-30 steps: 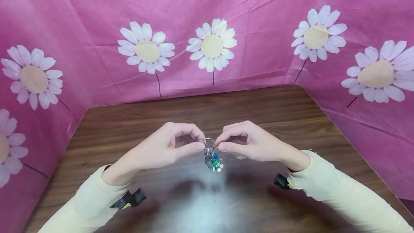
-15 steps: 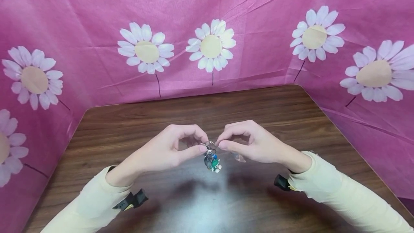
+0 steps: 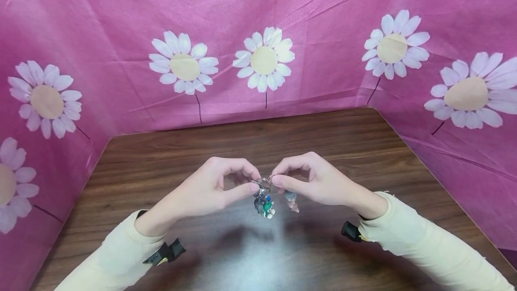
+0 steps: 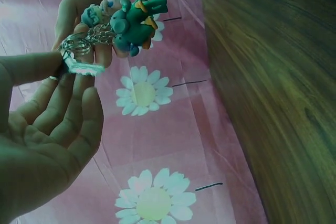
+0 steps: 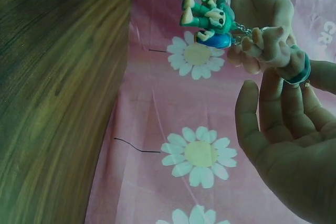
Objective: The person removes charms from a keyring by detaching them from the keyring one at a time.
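Note:
Over the middle of the table, my left hand (image 3: 214,187) pinches a metal key ring (image 3: 265,182) between thumb and fingers. A key (image 4: 85,69) lies at its fingertips in the left wrist view. A green figurine (image 4: 135,29) hangs by a chain from the ring, with a blue piece (image 5: 214,40) beside it. My right hand (image 3: 317,179) pinches the right side of the ring. Below it dangles a pinkish figurine (image 3: 291,202) with a teal cap (image 5: 300,69). My fingertips hide exactly how this figurine joins the ring.
The brown wooden table (image 3: 194,147) lies below both hands. Pink cloth (image 3: 323,66) printed with white daisies stands around its back and sides. A small black camera (image 3: 165,251) sits on the left wrist, another black camera (image 3: 351,231) on the right.
The pinkish figurine has come into view below my right hand, apart from the green one. My left hand has shifted slightly right and down, and the ring has tilted.

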Available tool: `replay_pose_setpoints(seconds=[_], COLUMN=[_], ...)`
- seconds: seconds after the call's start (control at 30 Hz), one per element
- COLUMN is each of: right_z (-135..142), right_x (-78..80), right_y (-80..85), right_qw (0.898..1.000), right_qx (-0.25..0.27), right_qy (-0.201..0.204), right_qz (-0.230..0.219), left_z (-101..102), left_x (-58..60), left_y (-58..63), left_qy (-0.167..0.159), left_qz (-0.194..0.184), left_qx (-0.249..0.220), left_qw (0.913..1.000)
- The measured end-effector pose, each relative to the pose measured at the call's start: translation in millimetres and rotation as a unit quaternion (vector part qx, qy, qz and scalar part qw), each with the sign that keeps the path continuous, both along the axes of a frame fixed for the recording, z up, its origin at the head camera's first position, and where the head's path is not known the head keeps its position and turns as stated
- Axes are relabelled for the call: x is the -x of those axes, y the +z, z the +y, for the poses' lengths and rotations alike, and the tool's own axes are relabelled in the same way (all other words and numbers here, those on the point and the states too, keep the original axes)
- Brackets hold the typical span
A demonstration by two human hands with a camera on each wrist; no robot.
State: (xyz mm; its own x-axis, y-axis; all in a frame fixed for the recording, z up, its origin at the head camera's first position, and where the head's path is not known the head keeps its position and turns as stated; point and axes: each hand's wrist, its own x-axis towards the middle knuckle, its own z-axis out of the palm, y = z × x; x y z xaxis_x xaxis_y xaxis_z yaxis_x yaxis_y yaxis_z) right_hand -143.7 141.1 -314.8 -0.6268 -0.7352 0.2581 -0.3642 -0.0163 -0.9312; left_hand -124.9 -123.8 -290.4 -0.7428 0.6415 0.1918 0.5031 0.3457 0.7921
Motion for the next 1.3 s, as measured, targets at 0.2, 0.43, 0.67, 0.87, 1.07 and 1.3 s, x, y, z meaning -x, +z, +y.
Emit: replay_pose_setpoints(seconds=[0.2,0.43,0.67,0.87,1.07,1.3], right_z=[-1,-1,-3,-5,-7,-8], right_x=[-0.8,4.9,11.1,11.0,12.1,20.8], right_y=[-1.4,-6.8,-12.2,-11.9,-13.9,-23.0], right_qw=[1.0,0.996,0.983,0.977,0.975,0.967], right_qx=[-0.003,-0.063,-0.116,-0.097,-0.095,-0.104], right_qy=[-0.013,-0.039,-0.046,-0.026,-0.016,-0.028], right_qz=[-0.02,-0.04,-0.137,-0.188,-0.2,-0.233], left_z=[3,3,5,5,5,5], left_x=[-1.1,0.8,6.2,8.4,10.6,19.1], left_y=[-2.2,-7.7,-14.1,-16.6,-20.8,-34.6], left_qy=[0.027,0.033,0.022,0.016,-0.01,0.012], left_qz=[-0.002,-0.055,-0.168,-0.238,-0.276,-0.295], left_qx=[-0.014,-0.004,-0.012,-0.035,-0.054,-0.061], left_qw=[0.9995,0.9979,0.9854,0.9706,0.9596,0.9535])
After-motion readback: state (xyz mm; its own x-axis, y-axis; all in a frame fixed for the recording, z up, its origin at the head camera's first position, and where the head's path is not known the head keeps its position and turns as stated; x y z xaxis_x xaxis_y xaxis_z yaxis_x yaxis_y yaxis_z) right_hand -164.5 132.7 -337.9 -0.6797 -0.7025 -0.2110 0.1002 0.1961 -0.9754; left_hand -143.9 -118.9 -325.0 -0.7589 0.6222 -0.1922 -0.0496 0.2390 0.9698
